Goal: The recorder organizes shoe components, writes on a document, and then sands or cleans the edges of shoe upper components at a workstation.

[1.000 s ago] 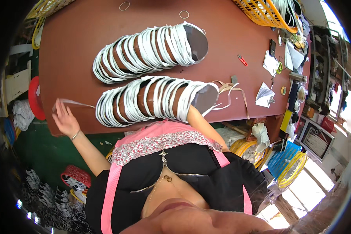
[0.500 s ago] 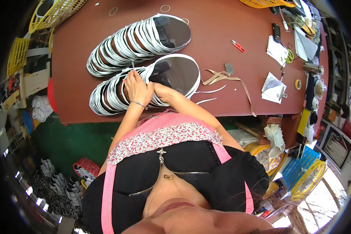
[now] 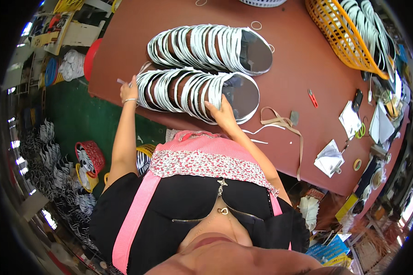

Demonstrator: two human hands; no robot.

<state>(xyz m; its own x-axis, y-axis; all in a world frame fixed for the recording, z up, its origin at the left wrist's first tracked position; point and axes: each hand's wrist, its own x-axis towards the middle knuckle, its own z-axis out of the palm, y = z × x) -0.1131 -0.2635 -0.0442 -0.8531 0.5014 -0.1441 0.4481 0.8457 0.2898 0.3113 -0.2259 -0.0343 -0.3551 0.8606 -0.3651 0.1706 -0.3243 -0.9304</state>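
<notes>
Two long rows of overlapping dark pieces with white edging lie side by side on the brown table (image 3: 289,59). They look like stacked shoe parts, but their exact kind is unclear. My left hand (image 3: 129,90) is closed at the left end of the near row (image 3: 183,94), with a thin pale strip (image 3: 120,81) sticking out past its fingers. Toward that row's right end, my right hand (image 3: 222,114) grips its near edge, thumb and fingers apart on the pieces. Just beyond lies the far row (image 3: 197,46), untouched. Each row ends at the right in a broad dark panel.
To the right lie a tan ribbon (image 3: 280,120), red snips (image 3: 312,98), a grey block (image 3: 294,118), papers (image 3: 329,158) and a tape roll (image 3: 357,164). An orange basket (image 3: 348,41) stands at the far right. A red basket (image 3: 90,158) sits below the table's left side.
My hands, formerly together at the middle of the near row, have spread apart: the left to its left end, the right toward its right end. The head view has shifted, revealing the orange basket.
</notes>
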